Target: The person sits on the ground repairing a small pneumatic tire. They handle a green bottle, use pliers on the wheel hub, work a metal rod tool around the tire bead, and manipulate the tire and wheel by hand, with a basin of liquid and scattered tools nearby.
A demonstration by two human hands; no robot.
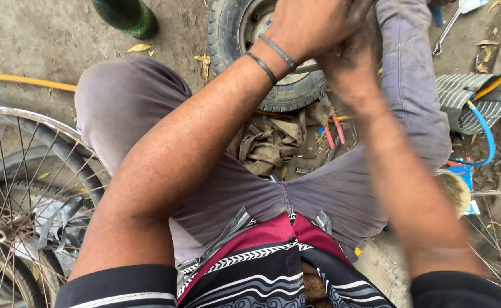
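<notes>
Between your knees the ground is crowded: a small tyre (287, 91) stands just beyond your hands, and crumpled rags (270, 145) and red-handled pliers (335, 128) lie before it, so a hand finds little bare soil there. At your left a spoked bicycle wheel (27, 188) closes the side. At your right a blue hose (486, 134) and a ribbed sandal (473, 100) block the way. Open ground remains at the far left, near the green bottle (127, 16).
</notes>
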